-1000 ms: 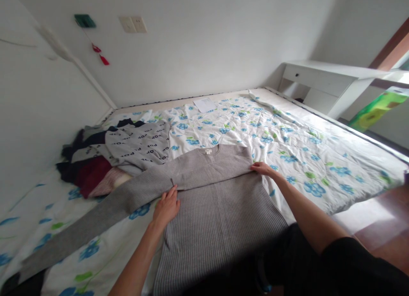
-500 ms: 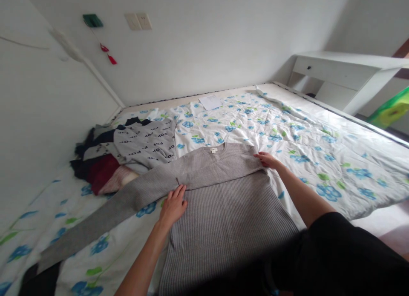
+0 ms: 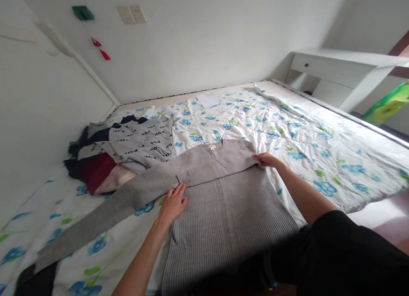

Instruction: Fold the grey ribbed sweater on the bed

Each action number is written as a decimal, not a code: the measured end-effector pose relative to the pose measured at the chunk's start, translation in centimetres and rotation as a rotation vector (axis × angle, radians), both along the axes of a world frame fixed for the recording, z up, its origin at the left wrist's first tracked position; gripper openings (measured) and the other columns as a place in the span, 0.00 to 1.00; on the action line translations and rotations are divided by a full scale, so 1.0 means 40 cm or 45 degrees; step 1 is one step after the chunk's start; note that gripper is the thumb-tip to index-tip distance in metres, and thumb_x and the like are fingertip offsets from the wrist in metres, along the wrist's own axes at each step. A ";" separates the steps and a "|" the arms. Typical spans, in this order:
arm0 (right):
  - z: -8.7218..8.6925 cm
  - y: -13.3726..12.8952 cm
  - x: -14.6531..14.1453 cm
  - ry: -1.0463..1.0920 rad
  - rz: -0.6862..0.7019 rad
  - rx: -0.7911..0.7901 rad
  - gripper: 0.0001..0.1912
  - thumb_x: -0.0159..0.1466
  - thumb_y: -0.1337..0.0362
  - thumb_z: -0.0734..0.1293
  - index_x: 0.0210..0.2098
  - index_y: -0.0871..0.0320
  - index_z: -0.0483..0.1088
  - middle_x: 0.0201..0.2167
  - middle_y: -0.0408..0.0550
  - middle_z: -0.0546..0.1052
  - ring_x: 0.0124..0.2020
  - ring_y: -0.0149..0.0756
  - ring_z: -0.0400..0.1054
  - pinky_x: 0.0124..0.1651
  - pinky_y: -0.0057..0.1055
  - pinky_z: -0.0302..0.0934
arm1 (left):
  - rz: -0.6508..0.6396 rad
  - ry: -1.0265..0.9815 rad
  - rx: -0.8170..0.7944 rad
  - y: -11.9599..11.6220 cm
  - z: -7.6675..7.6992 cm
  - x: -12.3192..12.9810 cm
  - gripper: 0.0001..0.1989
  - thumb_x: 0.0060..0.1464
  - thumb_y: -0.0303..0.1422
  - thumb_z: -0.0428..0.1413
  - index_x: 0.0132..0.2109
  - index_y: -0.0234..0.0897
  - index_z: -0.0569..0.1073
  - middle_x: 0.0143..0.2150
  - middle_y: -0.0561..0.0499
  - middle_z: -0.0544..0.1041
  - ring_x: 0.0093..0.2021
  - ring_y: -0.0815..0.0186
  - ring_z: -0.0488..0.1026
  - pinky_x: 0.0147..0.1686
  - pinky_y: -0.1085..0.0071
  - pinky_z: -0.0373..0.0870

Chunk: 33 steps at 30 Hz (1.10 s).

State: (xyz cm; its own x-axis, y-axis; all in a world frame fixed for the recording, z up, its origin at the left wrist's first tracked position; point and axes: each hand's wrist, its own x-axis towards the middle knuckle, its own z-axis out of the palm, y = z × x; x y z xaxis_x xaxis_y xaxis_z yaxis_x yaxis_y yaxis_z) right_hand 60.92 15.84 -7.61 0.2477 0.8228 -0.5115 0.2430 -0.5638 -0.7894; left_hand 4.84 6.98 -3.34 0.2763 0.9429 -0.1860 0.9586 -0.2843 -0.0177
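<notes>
A grey ribbed sweater lies spread on the bed, its neckline and white label facing the wall. One sleeve is folded across the chest, its cuff end near my left hand. The other sleeve stretches out to the lower left. My left hand rests flat with fingers out on the sweater's left edge, fingertips by the folded cuff. At the shoulder side, my right hand pinches the fold of the folded sleeve between thumb and fingers.
A heap of clothes, with a grey printed top uppermost, lies to the left by the wall. White paper sits on the floral bedsheet at the back. A white desk stands at the right. Something black lies under the outstretched sleeve.
The view has shifted slightly. Both hands stay at the same spots on the sweater, and the folded sleeve looks unchanged.
</notes>
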 end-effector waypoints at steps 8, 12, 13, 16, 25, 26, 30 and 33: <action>-0.002 -0.098 0.031 -0.406 0.085 0.003 0.24 0.63 0.45 0.84 0.31 0.56 0.75 0.20 0.38 0.69 0.22 0.29 0.62 0.26 0.26 0.55 | 0.035 0.016 0.008 0.004 -0.021 -0.010 0.35 0.74 0.38 0.48 0.83 0.37 0.66 0.86 0.46 0.62 0.79 0.47 0.67 0.72 0.52 0.72; 0.006 -0.123 0.031 -0.469 0.097 0.071 0.24 0.68 0.41 0.79 0.35 0.57 0.81 0.23 0.43 0.75 0.25 0.32 0.68 0.30 0.28 0.58 | 0.038 -0.004 0.005 0.007 -0.027 -0.012 0.36 0.74 0.39 0.48 0.83 0.34 0.65 0.86 0.44 0.61 0.80 0.46 0.66 0.73 0.49 0.71; 0.011 -0.130 0.031 -0.387 0.147 0.063 0.26 0.68 0.39 0.78 0.36 0.58 0.82 0.24 0.43 0.76 0.26 0.33 0.68 0.30 0.27 0.58 | 0.043 -0.002 -0.003 0.008 -0.026 -0.011 0.36 0.74 0.39 0.48 0.84 0.35 0.64 0.86 0.44 0.61 0.79 0.45 0.66 0.73 0.48 0.71; 0.026 -0.151 0.031 -0.227 0.263 0.084 0.26 0.65 0.40 0.81 0.44 0.57 0.83 0.32 0.47 0.83 0.31 0.35 0.74 0.32 0.26 0.63 | 0.056 0.002 -0.016 0.010 -0.020 -0.009 0.36 0.74 0.39 0.49 0.83 0.38 0.65 0.86 0.45 0.62 0.79 0.45 0.66 0.73 0.49 0.72; 0.030 -0.182 -0.040 -1.144 0.318 0.342 0.25 0.73 0.61 0.72 0.68 0.58 0.77 0.55 0.61 0.86 0.52 0.52 0.82 0.55 0.35 0.69 | 0.032 -0.001 -0.022 0.010 -0.006 -0.005 0.36 0.73 0.39 0.50 0.83 0.37 0.66 0.85 0.45 0.64 0.78 0.46 0.68 0.73 0.53 0.70; 0.029 -0.180 -0.036 -1.142 0.316 0.326 0.24 0.74 0.63 0.70 0.68 0.58 0.78 0.54 0.60 0.87 0.52 0.51 0.82 0.55 0.35 0.69 | 0.036 0.002 -0.026 0.010 -0.007 -0.005 0.36 0.73 0.39 0.50 0.83 0.36 0.66 0.85 0.45 0.64 0.78 0.46 0.68 0.73 0.53 0.70; 0.026 -0.171 0.023 -1.044 0.352 0.170 0.17 0.73 0.67 0.68 0.53 0.54 0.88 0.47 0.53 0.89 0.51 0.47 0.83 0.54 0.30 0.68 | 0.056 -0.004 -0.024 0.014 -0.019 -0.008 0.36 0.73 0.39 0.51 0.83 0.37 0.66 0.85 0.45 0.64 0.78 0.46 0.68 0.72 0.54 0.71; 0.022 -0.170 0.060 -1.001 0.305 0.131 0.14 0.71 0.67 0.69 0.46 0.52 0.90 0.43 0.51 0.90 0.50 0.46 0.83 0.53 0.29 0.69 | 0.070 -0.006 -0.008 0.016 -0.027 -0.008 0.36 0.73 0.39 0.51 0.83 0.39 0.66 0.85 0.46 0.64 0.78 0.46 0.68 0.73 0.53 0.71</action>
